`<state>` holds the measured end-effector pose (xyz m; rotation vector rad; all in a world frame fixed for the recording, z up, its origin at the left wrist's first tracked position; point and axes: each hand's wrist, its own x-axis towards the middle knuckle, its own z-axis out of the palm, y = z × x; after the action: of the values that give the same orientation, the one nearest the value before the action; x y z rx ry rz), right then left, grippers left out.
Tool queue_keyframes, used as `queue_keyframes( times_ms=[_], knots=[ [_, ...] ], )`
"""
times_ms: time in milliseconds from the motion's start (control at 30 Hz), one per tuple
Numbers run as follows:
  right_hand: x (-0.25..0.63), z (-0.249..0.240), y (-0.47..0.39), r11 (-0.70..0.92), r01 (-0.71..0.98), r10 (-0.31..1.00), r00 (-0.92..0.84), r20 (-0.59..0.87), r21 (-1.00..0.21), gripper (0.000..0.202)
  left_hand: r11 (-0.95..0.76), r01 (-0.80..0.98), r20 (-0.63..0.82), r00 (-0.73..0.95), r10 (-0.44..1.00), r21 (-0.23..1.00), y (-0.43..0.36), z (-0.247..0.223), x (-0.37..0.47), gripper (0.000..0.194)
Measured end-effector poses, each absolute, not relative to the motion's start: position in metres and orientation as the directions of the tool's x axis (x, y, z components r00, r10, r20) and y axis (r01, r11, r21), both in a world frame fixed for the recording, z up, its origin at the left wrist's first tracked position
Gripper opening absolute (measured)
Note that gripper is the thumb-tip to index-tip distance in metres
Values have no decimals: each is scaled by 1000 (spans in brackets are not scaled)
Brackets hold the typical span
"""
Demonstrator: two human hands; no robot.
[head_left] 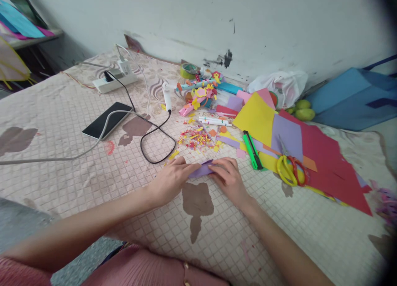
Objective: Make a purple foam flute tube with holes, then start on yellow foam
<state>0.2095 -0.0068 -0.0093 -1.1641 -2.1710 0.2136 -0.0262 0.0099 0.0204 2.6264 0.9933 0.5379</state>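
Observation:
A small piece of purple paper, apparently folded, lies low over the table between my hands. My left hand pinches its left end, the thumb pointing along it. At the other end, the fingers of my right hand are closed on the paper's edge. Just beyond the paper is a pile of tiny coloured paper scraps. To the right of my right hand lie a green box cutter and scissors with yellow and red handles.
Sheets of red paper, yellow paper and lilac paper overlap on the right. A glue gun with a looping black cord stands behind. On the left are a black tablet-like slab and a power strip. A blue bag sits back right.

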Motion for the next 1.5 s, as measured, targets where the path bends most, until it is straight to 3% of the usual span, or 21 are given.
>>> queue_keyframes(
  times_ms=[233,533,933,1500],
  knots=[
    [210,-7,-4,549,678,820,-321,475,-489,27,-718,571,251,685,684,398,8,23,-26,37],
    [210,-10,-8,608,698,757,-366,542,-379,18,-700,547,239,683,690,459,14,26,-25,47],
    [212,-13,-3,620,624,772,-377,512,-475,14,-606,579,149,644,750,546,11,26,-19,47],
    [213,-13,-6,590,646,796,-366,482,-483,48,-649,554,195,663,723,522,5,17,-20,39]
  ],
)
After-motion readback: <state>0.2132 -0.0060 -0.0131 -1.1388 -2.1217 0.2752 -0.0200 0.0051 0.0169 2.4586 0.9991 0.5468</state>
